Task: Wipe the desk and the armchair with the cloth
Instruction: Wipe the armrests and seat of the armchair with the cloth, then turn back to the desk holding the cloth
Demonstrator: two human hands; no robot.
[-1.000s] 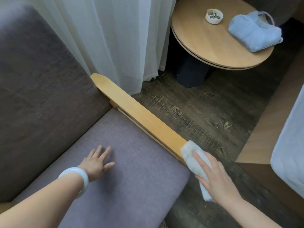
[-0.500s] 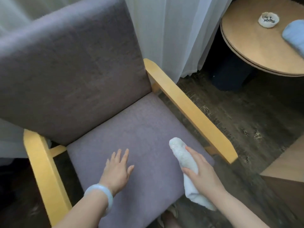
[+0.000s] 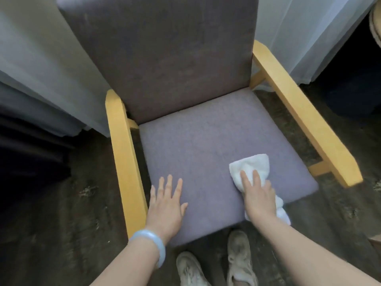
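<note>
The armchair has a purple-grey seat cushion (image 3: pixel 206 137), a darker upright back (image 3: pixel 160 54) and yellow wooden armrests, one on the left (image 3: pixel 123 153) and one on the right (image 3: pixel 305 114). The white cloth (image 3: pixel 253 164) lies on the seat's front right part. My right hand (image 3: pixel 257 195) holds it there, two fingers stretched over its top, and the cloth's tail trails out past my wrist. My left hand (image 3: pixel 167 205) rests flat on the seat's front left part with fingers spread. It holds nothing and has a pale bracelet on the wrist.
White curtains (image 3: pixel 41 69) hang behind the chair on both sides. A sliver of the round wooden table (image 3: pixel 375 23) shows at the top right edge. My shoes (image 3: pixel 239 261) stand on the dark wood floor just in front of the seat.
My right hand carried the cloth from the end of the right armrest onto the seat cushion. The view swung left and now faces the chair squarely. My left hand stayed on the seat.
</note>
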